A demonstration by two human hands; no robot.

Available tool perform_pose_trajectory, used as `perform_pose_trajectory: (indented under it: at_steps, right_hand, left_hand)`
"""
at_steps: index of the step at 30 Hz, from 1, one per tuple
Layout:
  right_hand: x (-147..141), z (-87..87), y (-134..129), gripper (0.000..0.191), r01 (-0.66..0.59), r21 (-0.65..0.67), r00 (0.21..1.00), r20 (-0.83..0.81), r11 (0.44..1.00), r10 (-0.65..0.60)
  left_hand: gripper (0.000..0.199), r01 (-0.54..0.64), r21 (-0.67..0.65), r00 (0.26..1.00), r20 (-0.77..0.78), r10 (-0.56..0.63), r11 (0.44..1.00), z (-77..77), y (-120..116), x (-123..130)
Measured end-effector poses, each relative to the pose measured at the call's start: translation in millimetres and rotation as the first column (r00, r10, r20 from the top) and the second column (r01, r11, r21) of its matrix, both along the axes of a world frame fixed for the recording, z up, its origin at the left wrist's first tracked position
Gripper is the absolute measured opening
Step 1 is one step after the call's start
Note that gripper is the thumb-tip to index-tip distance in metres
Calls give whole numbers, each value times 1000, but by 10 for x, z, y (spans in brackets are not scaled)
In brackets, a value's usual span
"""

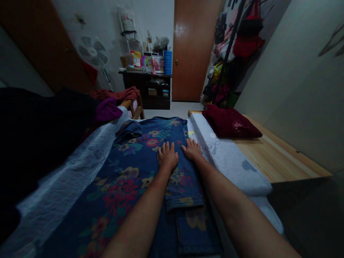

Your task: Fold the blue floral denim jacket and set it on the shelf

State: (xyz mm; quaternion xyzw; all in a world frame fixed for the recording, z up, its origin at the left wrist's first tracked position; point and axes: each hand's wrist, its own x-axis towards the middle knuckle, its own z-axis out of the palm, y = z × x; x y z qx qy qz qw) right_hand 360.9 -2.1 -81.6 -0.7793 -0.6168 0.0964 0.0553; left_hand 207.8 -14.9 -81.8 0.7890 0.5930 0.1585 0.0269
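A blue floral garment (pixel 115 172) lies spread from mid-frame to lower left, one sleeve (pixel 185 193) folded onto it. At frame centre, the left hand (pixel 168 156) and right hand (pixel 192 149) rest palm-down on it, fingers extended, gripping nothing.

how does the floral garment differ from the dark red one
The floral garment is blue with flowers; the red garment is mostly plain with a small pale design.
The floral garment is spread long; the red garment is folded compactly.
The left hand and right hand rest on the floral garment; neither touches the red garment.
Both are cloth.
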Motion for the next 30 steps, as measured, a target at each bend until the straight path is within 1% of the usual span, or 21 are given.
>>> perform_pose_trajectory:
  at_steps: [4,6,8,11,14,15,16,18,21,23,25,30]
  right_hand:
    - [-42,26,-231,75,-14,-18,1000,5,1000,14]
    - [-58,45,-329,74,-18,-25,1000,4,1000,18]
    - [-65,65,-411,74,-14,-44,1000,-3,999,14]
    - [-66,96,-511,74,-11,-76,1000,-15,997,10]
    - [-70,119,-621,74,-22,-114,999,-32,993,19]
    - [-75,122,-667,74,-27,-120,999,-39,992,23]
    - [-83,122,-719,74,-31,-119,999,-45,992,26]
    - [-106,111,-836,74,-38,-98,998,-52,994,33]
    - [-153,76,-1032,72,-42,-38,998,-45,998,41]
    - [-187,50,-1163,71,-44,18,999,-27,999,44]
    - [-221,28,-1285,70,-41,62,999,-11,997,41]
    - [-268,13,-1546,69,-55,117,998,-5,992,56]
  left_hand:
    - [54,27,-6,1000,-7,-27,1000,45,-45,-16]
    - [53,76,-42,997,-24,-77,996,64,-103,-34]
    - [54,153,-98,986,-43,-158,983,89,-211,-70]
    - [58,256,-211,960,-61,-275,943,146,-496,-164]
    - [63,319,-335,933,-52,-356,887,213,-893,-285]
    - [64,344,-361,922,-43,-385,867,229,-1031,-323]
    - [64,360,-365,916,-38,-400,858,238,-1162,-354]
    - [66,373,-340,911,-42,-410,863,233,-1388,-394]
    - [66,340,-232,928,-76,-366,911,177,-1592,-400]
    - [64,322,-140,937,-94,-336,936,126,-1646,-386]
    - [62,319,-73,940,-104,-325,945,82,-1661,-375]
    - [59,324,-16,940,-112,-323,946,42,-1665,-377]
